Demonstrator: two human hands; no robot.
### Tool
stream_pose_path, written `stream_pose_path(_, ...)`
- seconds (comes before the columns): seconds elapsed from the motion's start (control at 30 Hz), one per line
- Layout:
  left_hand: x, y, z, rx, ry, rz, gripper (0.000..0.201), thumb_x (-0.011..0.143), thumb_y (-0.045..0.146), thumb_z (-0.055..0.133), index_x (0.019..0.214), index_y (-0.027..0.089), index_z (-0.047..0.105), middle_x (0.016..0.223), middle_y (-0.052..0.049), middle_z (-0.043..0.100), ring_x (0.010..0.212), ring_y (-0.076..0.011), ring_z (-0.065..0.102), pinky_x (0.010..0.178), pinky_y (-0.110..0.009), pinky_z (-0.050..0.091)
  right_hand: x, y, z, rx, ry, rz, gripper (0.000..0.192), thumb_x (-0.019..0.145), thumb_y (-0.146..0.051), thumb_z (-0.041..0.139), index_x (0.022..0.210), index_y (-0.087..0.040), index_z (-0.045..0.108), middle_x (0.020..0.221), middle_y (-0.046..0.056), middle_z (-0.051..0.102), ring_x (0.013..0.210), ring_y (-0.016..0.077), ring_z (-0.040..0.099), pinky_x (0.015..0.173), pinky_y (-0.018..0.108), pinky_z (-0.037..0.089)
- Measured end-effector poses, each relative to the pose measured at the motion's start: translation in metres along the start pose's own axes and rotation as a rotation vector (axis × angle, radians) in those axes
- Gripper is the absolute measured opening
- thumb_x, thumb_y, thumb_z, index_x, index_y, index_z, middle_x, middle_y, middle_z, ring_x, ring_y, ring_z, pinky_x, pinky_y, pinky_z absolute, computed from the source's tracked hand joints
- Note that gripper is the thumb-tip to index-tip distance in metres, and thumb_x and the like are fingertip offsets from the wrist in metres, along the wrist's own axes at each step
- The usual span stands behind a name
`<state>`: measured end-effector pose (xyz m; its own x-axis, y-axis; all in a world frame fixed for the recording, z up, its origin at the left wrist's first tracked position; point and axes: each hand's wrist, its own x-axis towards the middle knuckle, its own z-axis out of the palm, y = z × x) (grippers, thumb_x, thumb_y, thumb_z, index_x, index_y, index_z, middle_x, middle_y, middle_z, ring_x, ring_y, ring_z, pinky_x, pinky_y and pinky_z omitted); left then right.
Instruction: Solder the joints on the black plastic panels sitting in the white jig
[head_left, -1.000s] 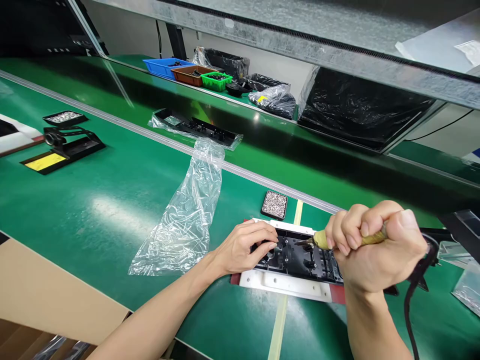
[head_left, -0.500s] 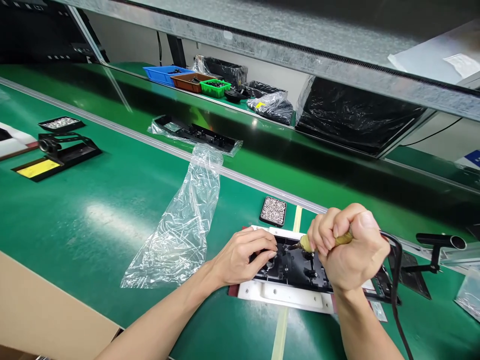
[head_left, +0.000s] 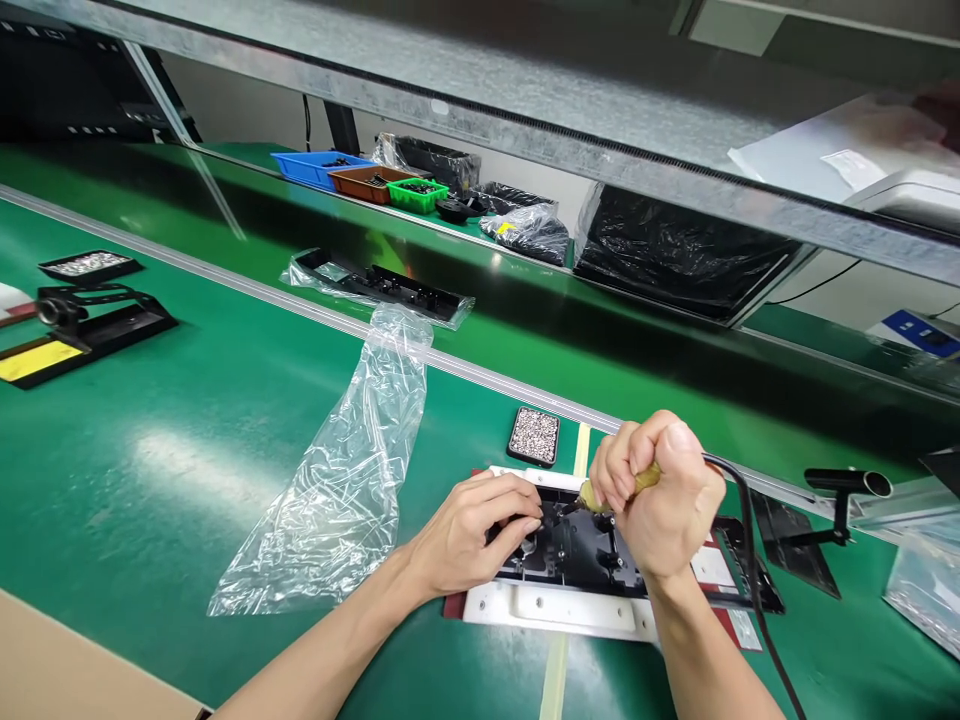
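the black part (head_left: 592, 550) lies in a white jig (head_left: 555, 608) on the green table (head_left: 150, 470), and everything here is placed from that part. the left hand (head_left: 469, 530) rests on the part's left end, fingers (head_left: 517, 510) curled down and pressing on it, not wrapped around anything. the right hand (head_left: 660, 500) is above the part's middle, fingers closed in a fist around the yellowish handle of a soldering iron (head_left: 611, 492), whose tip points down and left onto the part's upper edge. the iron's black cord (head_left: 750, 560) runs from the back of the fist down across the part's right end. just beyond the part, on the far side, sits a small black tray (head_left: 534, 436) of tiny silver pieces. left of the part lies an empty clear bag (head_left: 352, 480), crumpled flat on the table. to the right of the part stands a black iron stand (head_left: 825, 510) with a tube on top. far to the left of the part are another stand (head_left: 82, 320) with a yellow pad and a second tray (head_left: 90, 264). well beyond the part, on the raised green shelf (head_left: 525, 290), a bagged black piece (head_left: 375, 285) lies.
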<state>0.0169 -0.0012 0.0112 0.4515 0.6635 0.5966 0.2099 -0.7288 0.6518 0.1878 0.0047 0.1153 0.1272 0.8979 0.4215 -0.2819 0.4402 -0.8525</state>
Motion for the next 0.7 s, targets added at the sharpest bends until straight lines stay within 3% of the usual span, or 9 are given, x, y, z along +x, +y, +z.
stream_pose_path(0.2, -0.005, -0.005, 0.0, 0.01, -0.035, -0.022, 0.013, 0.102, 0.017, 0.055, 0.105, 0.017, 0.068, 0.105, -0.008, 0.073, 0.097, -0.0193, 0.069, 0.084, -0.034, 0.048, 0.0, 0.003, 0.001, -0.008, 0.046, 0.016, 0.041, 0.101, -0.039, 0.05, 0.065, -0.02, 0.045, 0.049, -0.006, 0.039, 0.038, 0.0077, 0.035, 0.037, 0.021, 0.035)
stream_pose_path(0.33, -0.002, -0.001, 0.0, 0.023, -0.015, -0.012, 0.013, 0.102, 0.018, 0.055, 0.103, 0.017, 0.068, 0.103, -0.008, 0.073, 0.094, -0.0191, 0.07, 0.082, -0.034, 0.048, -0.001, 0.002, 0.004, -0.015, -0.006, 0.058, 0.043, 0.101, -0.042, 0.052, 0.064, -0.021, 0.044, 0.05, -0.006, 0.04, 0.039, 0.0079, 0.036, 0.038, 0.021, 0.035)
stream_pose_path(0.5, -0.002, 0.004, -0.007, 0.057, 0.044, 0.01, 0.016, 0.102, 0.018, 0.053, 0.099, 0.019, 0.069, 0.096, -0.007, 0.075, 0.088, -0.0186, 0.072, 0.08, -0.033, 0.054, 0.005, -0.002, 0.014, -0.117, -0.068, 0.023, 0.045, 0.1, -0.043, 0.052, 0.062, -0.021, 0.047, 0.054, -0.003, 0.046, 0.046, 0.0111, 0.048, 0.048, 0.026, 0.045)
stream_pose_path(0.6, -0.02, -0.002, -0.016, 0.116, 0.096, 0.056, 0.018, 0.1, 0.026, 0.054, 0.105, 0.026, 0.072, 0.091, -0.005, 0.075, 0.079, -0.0206, 0.072, 0.077, -0.035, 0.06, 0.002, -0.001, 0.033, -0.227, -0.111, -0.084, 0.052, 0.099, -0.05, 0.052, 0.055, -0.021, 0.047, 0.056, 0.001, 0.054, 0.055, 0.0143, 0.055, 0.057, 0.029, 0.05)
stream_pose_path(0.7, -0.035, -0.026, -0.029, 0.137, 0.18, 0.098, 0.024, 0.088, 0.036, 0.068, 0.109, 0.045, 0.074, 0.092, 0.004, 0.077, 0.073, -0.0241, 0.072, 0.058, -0.037, 0.061, -0.005, 0.013, 0.055, -0.298, -0.152, -0.067, 0.062, 0.1, -0.059, 0.04, 0.05, -0.023, 0.046, 0.05, 0.003, 0.052, 0.05, 0.0157, 0.052, 0.054, 0.031, 0.049)
